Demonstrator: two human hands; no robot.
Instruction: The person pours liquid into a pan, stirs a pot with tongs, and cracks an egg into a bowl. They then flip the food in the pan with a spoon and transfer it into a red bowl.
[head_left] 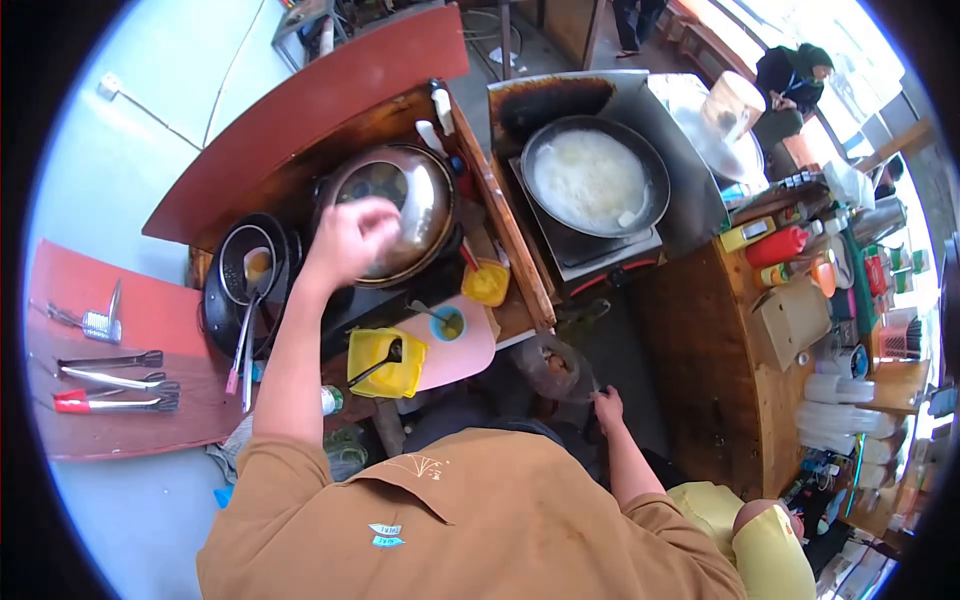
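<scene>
Two hands at a street-food stall, the left hand (352,238) on the glass pot lid (392,208).

Left of the lid, tongs (118,380) lie on the red board (70,300), and a ladle (243,335) rests in a small black pan (232,290), its handle running toward the person. The left hand's fingers are curled together over the lid's top, probably pinching its knob, though the hand hides it. The lid sits slightly tilted on its pot; trapped steam could scald that hand, or the lid could slip. Right of the lid stands a wok of white froth (594,180). The right hand (607,407) hangs low, its fingers loosely curled, seemingly empty.
</scene>
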